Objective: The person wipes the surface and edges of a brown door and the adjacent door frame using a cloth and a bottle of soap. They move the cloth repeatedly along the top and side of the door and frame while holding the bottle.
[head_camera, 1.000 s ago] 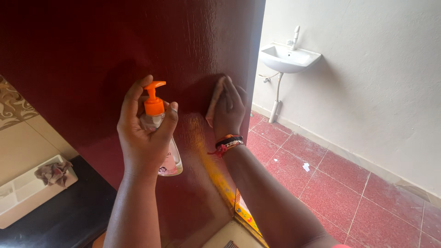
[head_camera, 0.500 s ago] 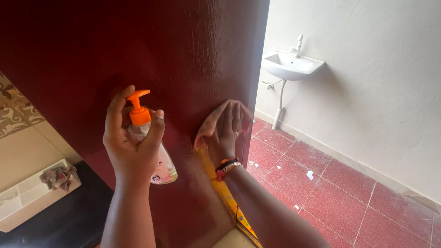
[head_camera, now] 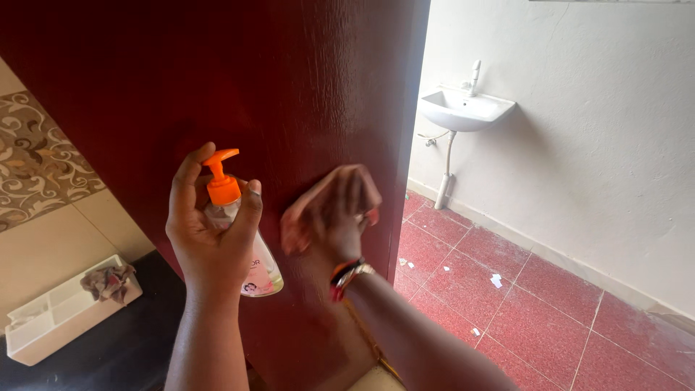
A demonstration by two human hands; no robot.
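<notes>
My left hand [head_camera: 208,242] grips a clear pump bottle [head_camera: 262,274] with an orange pump head [head_camera: 221,185], held upright close to a dark red door [head_camera: 289,87]. My right hand [head_camera: 334,208], blurred by motion, lies flat against the door just right of the bottle. It is closed over a small pinkish cloth [head_camera: 290,232], which shows only at the hand's lower left edge. Bracelets circle the right wrist.
A white wall sink [head_camera: 467,108] with a drain pipe hangs on the pale wall to the right, above a red tiled floor [head_camera: 521,289] with scraps of paper. At lower left a white tray [head_camera: 43,326] holding a crumpled rag [head_camera: 108,281] sits on a black counter [head_camera: 123,351].
My right hand with the cloth has slid down and to the left across the door. The left hand and bottle stayed roughly in place while the view shifted a little.
</notes>
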